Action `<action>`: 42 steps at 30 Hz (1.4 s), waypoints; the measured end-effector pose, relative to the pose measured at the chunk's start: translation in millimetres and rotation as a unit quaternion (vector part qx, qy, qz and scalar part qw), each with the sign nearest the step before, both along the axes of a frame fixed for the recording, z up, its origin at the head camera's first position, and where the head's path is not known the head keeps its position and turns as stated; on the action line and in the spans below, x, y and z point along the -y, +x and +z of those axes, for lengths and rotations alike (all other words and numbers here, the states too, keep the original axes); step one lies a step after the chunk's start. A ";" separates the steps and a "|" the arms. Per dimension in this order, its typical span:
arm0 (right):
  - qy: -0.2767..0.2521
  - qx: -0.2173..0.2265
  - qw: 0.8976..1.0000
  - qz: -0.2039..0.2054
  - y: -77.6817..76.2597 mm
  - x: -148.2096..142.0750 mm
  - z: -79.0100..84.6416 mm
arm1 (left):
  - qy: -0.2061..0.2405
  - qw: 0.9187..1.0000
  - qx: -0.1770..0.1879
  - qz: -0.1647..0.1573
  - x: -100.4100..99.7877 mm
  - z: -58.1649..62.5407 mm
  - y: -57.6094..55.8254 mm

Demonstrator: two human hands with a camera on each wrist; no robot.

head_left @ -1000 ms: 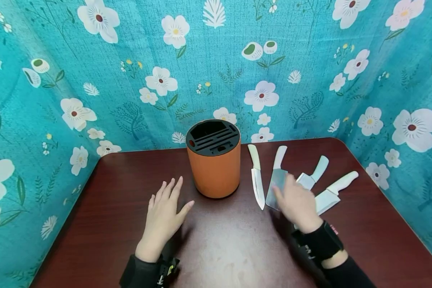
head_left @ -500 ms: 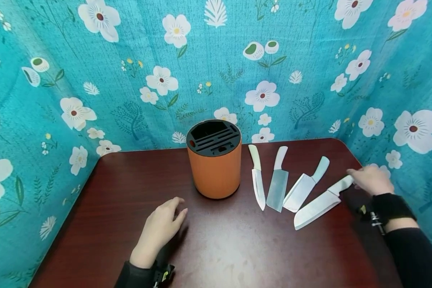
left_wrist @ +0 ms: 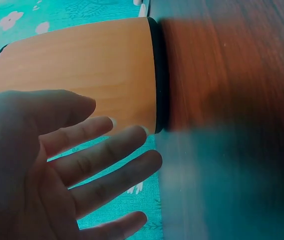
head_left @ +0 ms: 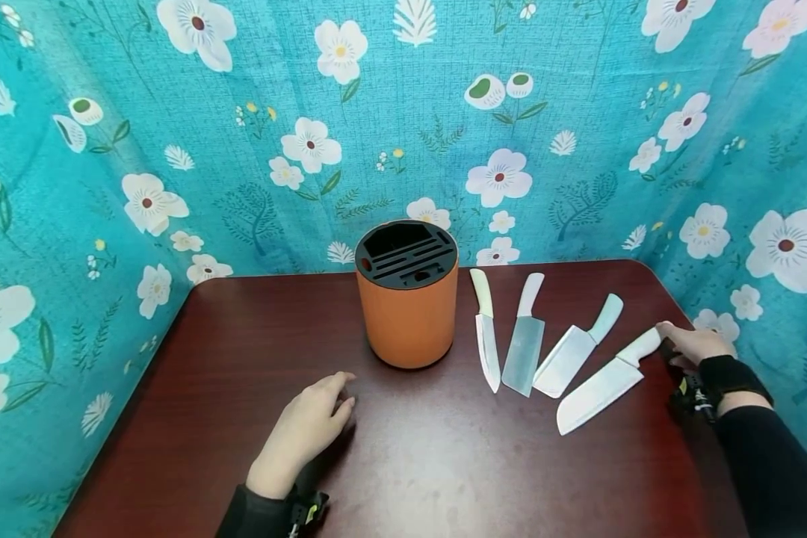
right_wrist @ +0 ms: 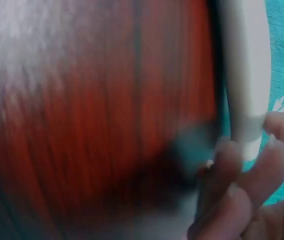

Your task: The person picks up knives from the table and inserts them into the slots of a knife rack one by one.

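My right hand [head_left: 696, 345] has its fingertips around the butt end of a white-handled cleaver [head_left: 600, 394]. The right wrist view shows that pale handle [right_wrist: 249, 75] between the fingers [right_wrist: 276, 160], its end near the fingertips. Left of it lie a cleaver with a light blue handle [head_left: 565, 362], a cleaver with a white handle [head_left: 523, 355] and a narrow knife with a cream handle [head_left: 487, 351]. My left hand [head_left: 304, 427] hovers over the table, fingers relaxed, holding nothing. Beside it stands an orange knife block [head_left: 406, 321]; the left wrist view shows its side [left_wrist: 82, 60] behind the fingers.
The knife block has a black slotted top [head_left: 406, 254] with one large opening. Everything sits on a dark red-brown table [head_left: 255, 329]. A turquoise floral cloth [head_left: 390, 112] hangs behind and along both sides.
My right hand moved from above the knives to the rightmost cleaver's handle and now grips its end. My left hand lowered slightly, its fingers going from spread to loosely bent.
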State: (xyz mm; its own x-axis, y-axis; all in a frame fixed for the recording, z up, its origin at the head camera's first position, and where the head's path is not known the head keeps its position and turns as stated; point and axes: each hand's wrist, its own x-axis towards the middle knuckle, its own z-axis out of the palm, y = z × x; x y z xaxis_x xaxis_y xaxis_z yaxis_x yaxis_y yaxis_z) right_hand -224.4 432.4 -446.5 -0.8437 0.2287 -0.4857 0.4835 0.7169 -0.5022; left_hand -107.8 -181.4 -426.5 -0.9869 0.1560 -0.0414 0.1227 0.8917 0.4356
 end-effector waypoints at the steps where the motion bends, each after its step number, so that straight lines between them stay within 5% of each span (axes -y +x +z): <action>1: 0.002 -0.005 1.000 -0.006 0.5 1.8 -0.7 | -0.001 1.000 -0.001 -0.003 0.2 -0.3 0.1; 10: -0.127 -0.040 0.981 -0.138 -8.5 14.2 -15.0 | 0.008 0.999 -0.028 -0.013 -1.5 1.2 3.0; 15: -0.127 -0.046 0.981 -0.142 -6.5 10.3 -16.1 | 0.016 0.999 -0.043 -0.015 -2.7 0.7 4.0; 21: -0.170 -0.070 0.979 -0.087 -0.3 0.8 -5.3 | 0.024 0.997 -0.070 -0.029 -3.6 3.6 3.9; 26: -0.188 -0.133 0.973 -0.034 4.3 2.9 26.6 | 0.028 0.996 -0.077 -0.033 -1.4 7.5 2.9; 32: -0.180 -0.238 0.954 0.028 10.3 34.3 85.9 | 0.021 0.994 -0.092 -0.051 0.0 17.9 -3.5; 42: -0.146 -0.380 0.903 0.138 38.2 133.0 163.8 | 0.015 0.979 -0.159 -0.124 -14.6 73.7 -18.3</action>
